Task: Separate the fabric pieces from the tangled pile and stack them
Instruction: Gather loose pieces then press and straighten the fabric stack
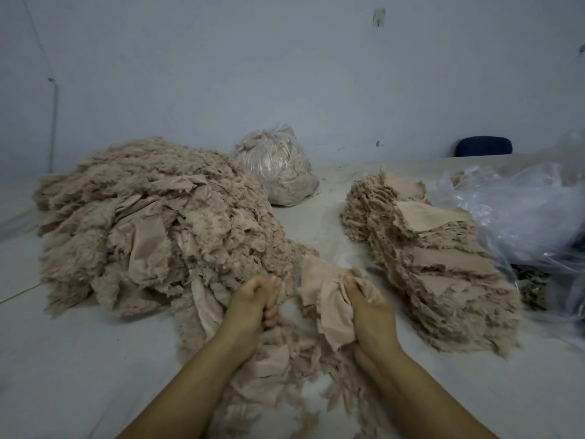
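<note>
1. Two hands work at the near middle of the tabletop [79, 359]: the left hand [253, 302] is curled tight around frayed strands at the pile's near edge, and the right hand [368, 307] grips a bunched fabric piece [319, 293].
2. One big tangled pile [152, 223] lies to the left; one neat stack [427, 248] lies to the right, well apart.
3. One tied clear bag [278, 169] of scraps sits behind, between them; loose clear plastic [522, 210] lies at the right, cut off by the frame.
4. What the plastic covers is hard to make out.
5. The pieces are beige, thin, with ragged, fuzzy edges.
</note>
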Tool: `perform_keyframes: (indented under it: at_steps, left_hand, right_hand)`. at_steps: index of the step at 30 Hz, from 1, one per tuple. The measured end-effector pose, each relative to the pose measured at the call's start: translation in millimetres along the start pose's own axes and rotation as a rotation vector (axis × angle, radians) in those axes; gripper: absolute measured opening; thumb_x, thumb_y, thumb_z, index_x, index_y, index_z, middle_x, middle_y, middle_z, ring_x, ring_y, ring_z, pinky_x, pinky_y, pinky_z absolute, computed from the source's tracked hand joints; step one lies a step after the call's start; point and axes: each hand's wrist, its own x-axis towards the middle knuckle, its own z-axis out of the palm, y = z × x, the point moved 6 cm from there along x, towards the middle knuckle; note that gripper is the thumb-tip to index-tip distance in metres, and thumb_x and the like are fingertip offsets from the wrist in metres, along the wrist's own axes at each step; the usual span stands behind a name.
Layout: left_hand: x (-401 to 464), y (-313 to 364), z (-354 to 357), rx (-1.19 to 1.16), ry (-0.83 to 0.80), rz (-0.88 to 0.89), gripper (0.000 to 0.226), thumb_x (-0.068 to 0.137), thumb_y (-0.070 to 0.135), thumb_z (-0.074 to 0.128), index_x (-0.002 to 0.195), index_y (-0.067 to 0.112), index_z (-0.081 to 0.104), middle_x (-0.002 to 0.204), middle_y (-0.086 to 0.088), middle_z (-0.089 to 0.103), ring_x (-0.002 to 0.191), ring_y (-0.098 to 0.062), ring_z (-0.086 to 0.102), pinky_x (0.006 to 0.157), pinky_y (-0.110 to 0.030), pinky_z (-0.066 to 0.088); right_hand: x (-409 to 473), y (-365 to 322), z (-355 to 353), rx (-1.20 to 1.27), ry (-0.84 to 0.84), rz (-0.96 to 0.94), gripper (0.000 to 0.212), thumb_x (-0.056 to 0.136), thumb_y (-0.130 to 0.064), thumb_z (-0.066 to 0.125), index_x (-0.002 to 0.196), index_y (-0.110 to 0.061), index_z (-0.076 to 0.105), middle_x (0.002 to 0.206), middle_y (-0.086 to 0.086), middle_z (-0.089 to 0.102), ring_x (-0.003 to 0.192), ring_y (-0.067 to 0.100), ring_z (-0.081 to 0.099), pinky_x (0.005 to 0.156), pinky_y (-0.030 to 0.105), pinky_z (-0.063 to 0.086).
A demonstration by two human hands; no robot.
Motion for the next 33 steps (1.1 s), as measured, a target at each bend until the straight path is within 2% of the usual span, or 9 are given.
perform_keyframes:
  at_steps: [3,5,10,13,16,22,27,30,33]
  left_hand:
    - [-13.7,-14.4,25.8,0.168,-0.215,-0.126,0.039,0.092,0.044,0.049,0.079,0.013,0.069,0.07,-0.005,0.067,0.062,-0.017,0.065,0.054,-0.026,0.051]
    - [-19.4,-18.3,40.1,0.101,-0.269,-0.117,0.023,0.089,0.031,0.057,0.089,0.014,0.073,0.087,-0.008,0.073,0.077,-0.018,0.07,0.063,-0.028,0.055]
    - [-12.6,-5.8,20.2,-0.141,0.078,-0.039,0.019,0.095,0.002,0.047,0.096,0.009,0.064,0.071,-0.007,0.072,0.053,-0.017,0.066,0.04,-0.023,0.05]
    - [-14.4,-4.2,21.9,0.002,0.03,0.0,0.022,0.098,0.016,0.047,0.096,0.014,0.068,0.083,-0.005,0.074,0.068,-0.017,0.07,0.052,-0.025,0.053]
    - [-1.3,6.9,18.8,0.196,0.097,0.063,0.032,0.1,0.02,0.042,0.078,0.012,0.063,0.059,0.005,0.065,0.049,-0.009,0.058,0.043,-0.016,0.041]
    - [48.9,28.0,34.0,0.585,0.066,0.189,0.033,0.101,0.027,0.039,0.074,0.014,0.052,0.062,0.001,0.046,0.055,-0.012,0.039,0.048,-0.024,0.029]
    - [48.3,16.4,23.2,0.782,-0.096,0.111,0.02,0.097,0.023,0.048,0.079,0.014,0.052,0.059,-0.001,0.056,0.044,-0.013,0.048,0.043,-0.022,0.038]
    - [25.6,30.7,14.3,0.94,-0.409,0.232,0.008,0.086,0.03,0.067,0.086,0.022,0.065,0.078,0.003,0.063,0.066,-0.011,0.058,0.064,-0.026,0.049]
    - [-1.6,32.0,-0.6,1.219,-0.744,0.136,0.044,0.066,0.05,0.079,0.104,0.03,0.069,0.102,0.014,0.063,0.094,0.0,0.058,0.086,-0.019,0.048]
  right_hand:
    - [-8.2,1.5,11.9,-0.034,-0.094,-0.06,0.017,0.092,-0.02,0.061,0.081,-0.009,0.068,0.078,0.008,0.07,0.075,0.024,0.063,0.074,0.037,0.052]
    - [-13.6,1.2,18.9,-0.084,-0.157,-0.101,0.019,0.093,-0.019,0.06,0.086,-0.003,0.067,0.077,0.009,0.07,0.072,0.021,0.063,0.068,0.033,0.053]
    - [-6.6,-2.6,4.0,-0.081,-0.072,-0.082,0.013,0.09,-0.013,0.063,0.079,-0.01,0.069,0.061,-0.001,0.067,0.055,0.009,0.059,0.051,0.02,0.048]
    - [-4.2,-3.2,3.2,-0.102,-0.086,-0.08,0.014,0.09,-0.014,0.065,0.078,-0.015,0.071,0.064,-0.001,0.069,0.059,0.011,0.061,0.057,0.025,0.049]
    - [8.2,-16.4,4.9,-0.219,-0.065,-0.182,0.014,0.089,-0.018,0.066,0.077,-0.02,0.072,0.072,-0.001,0.071,0.067,0.012,0.062,0.065,0.03,0.048]
    - [54.1,-60.1,13.8,-0.59,-0.016,-0.422,0.016,0.092,-0.024,0.062,0.079,-0.018,0.069,0.072,-0.002,0.067,0.071,0.016,0.06,0.065,0.027,0.042]
    - [69.4,-45.5,1.3,-1.145,-0.058,-0.363,0.011,0.092,-0.022,0.06,0.089,-0.015,0.068,0.1,0.009,0.065,0.091,0.024,0.061,0.075,0.03,0.045]
    - [40.8,-39.5,6.2,-1.062,-0.132,-0.492,0.006,0.09,-0.018,0.062,0.086,-0.019,0.068,0.093,0.002,0.063,0.087,0.017,0.059,0.077,0.027,0.043]
    - [4.2,-23.2,25.6,-0.789,-0.438,-0.38,0.013,0.089,-0.015,0.065,0.079,-0.022,0.069,0.082,-0.005,0.069,0.079,0.011,0.064,0.079,0.027,0.05]
